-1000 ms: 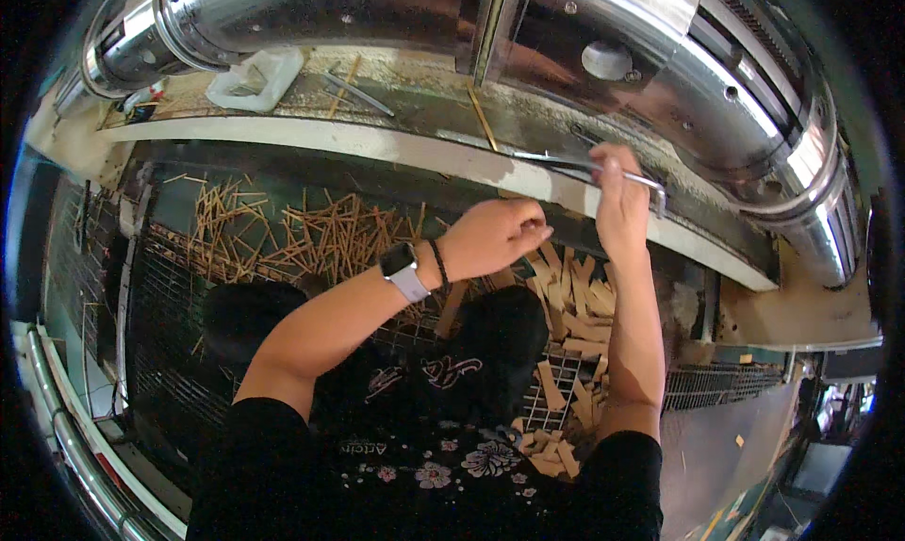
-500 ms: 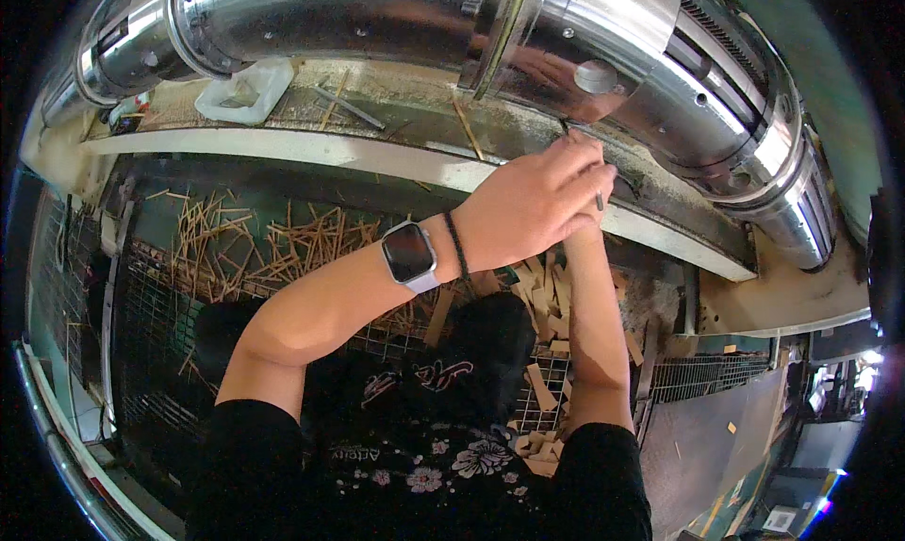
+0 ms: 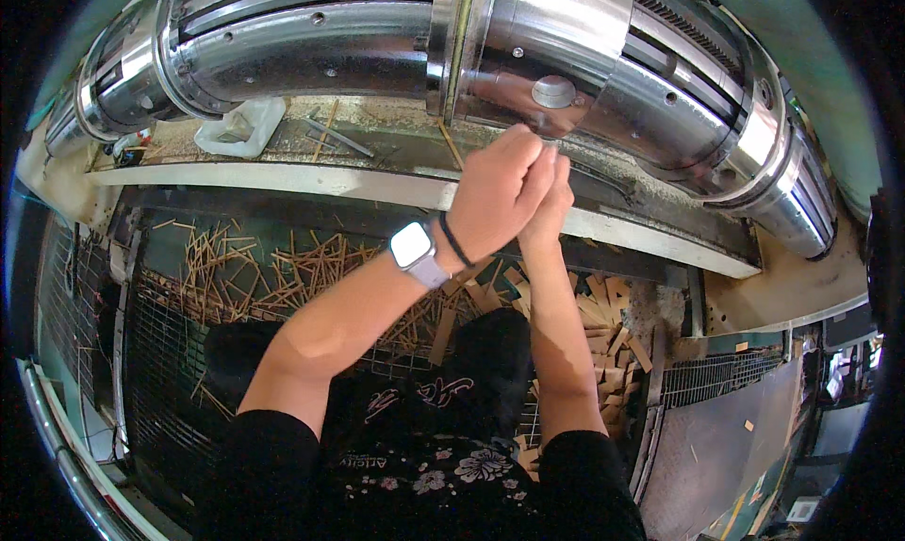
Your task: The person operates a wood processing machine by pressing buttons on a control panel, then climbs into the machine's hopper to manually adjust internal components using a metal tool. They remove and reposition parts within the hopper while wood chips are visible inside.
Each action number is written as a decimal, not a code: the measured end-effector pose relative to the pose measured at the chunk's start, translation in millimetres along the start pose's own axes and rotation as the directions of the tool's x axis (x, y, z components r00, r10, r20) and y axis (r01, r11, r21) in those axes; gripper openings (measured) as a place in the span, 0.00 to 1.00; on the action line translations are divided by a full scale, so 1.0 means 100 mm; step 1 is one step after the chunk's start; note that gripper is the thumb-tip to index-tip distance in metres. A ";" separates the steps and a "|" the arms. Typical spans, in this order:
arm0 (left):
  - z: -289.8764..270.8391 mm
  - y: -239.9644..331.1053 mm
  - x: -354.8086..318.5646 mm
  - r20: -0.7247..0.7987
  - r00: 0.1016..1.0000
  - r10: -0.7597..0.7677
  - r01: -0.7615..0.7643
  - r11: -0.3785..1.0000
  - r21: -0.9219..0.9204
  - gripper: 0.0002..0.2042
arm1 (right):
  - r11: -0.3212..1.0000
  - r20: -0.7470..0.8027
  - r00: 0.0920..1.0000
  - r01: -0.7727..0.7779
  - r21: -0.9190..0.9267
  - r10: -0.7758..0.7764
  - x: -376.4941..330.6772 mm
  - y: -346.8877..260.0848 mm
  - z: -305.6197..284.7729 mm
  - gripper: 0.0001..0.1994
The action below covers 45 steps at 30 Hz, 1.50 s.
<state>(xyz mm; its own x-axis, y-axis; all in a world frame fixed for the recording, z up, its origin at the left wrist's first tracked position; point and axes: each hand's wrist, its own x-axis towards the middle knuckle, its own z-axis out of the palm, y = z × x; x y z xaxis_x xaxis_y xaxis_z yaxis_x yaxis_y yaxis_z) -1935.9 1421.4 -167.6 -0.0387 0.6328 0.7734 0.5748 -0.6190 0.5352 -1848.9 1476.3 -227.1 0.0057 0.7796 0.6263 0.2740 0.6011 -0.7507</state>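
Observation:
My left hand point(image 3: 500, 188) is closed in a fist just below the large shiny metal cylinder point(image 3: 556, 27). Against its right side, partly covered by it, my right hand point(image 3: 549, 206) is closed too. Both sets of fingertips point at the cylinder's lower face, near a round metal plug point(image 3: 553, 92). Whatever the fingers grip is hidden between them. A watch point(image 3: 411, 246) with a lit screen and a dark braided band point(image 3: 456, 239) circle my left wrist.
A pale beam point(image 3: 273, 175) crosses under my wrists. On the ledge behind it lie a translucent plastic tray point(image 3: 240, 131), metal rods point(image 3: 341, 138) and a thin strip point(image 3: 451, 145). Below, cardboard strips point(image 3: 320, 258) and cardboard pieces point(image 3: 608, 305) litter wire mesh.
The hands have shifted left and slightly down in view, and the left wrist has turned. A thin grey rod end that stuck out between the fingers is now hidden. The watch screen has lit up.

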 end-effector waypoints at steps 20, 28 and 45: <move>0.17 -0.04 -0.24 0.067 0.998 0.003 0.025 0.906 -0.424 0.08 | 0.929 0.000 0.935 0.353 0.107 -0.355 0.09 0.19 -0.10 0.12; -0.09 0.12 -0.32 0.259 0.954 0.150 -0.027 0.905 -0.425 0.17 | 0.957 0.146 0.953 0.244 0.154 -0.267 -0.03 0.03 -0.30 0.11; -0.40 -0.17 0.13 0.438 0.808 0.394 -0.459 0.887 0.049 0.21 | 0.936 0.210 0.913 0.351 0.031 -0.349 0.19 -0.03 -0.04 0.13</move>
<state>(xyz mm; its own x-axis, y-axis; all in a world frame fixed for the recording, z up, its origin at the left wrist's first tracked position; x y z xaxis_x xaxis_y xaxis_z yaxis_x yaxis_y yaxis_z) -1979.2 1421.7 -152.5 0.5531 0.4711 0.6871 0.5675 -0.8169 0.1033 -1845.7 1488.6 -212.0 -0.2921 0.5389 0.7901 0.2288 0.8415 -0.4894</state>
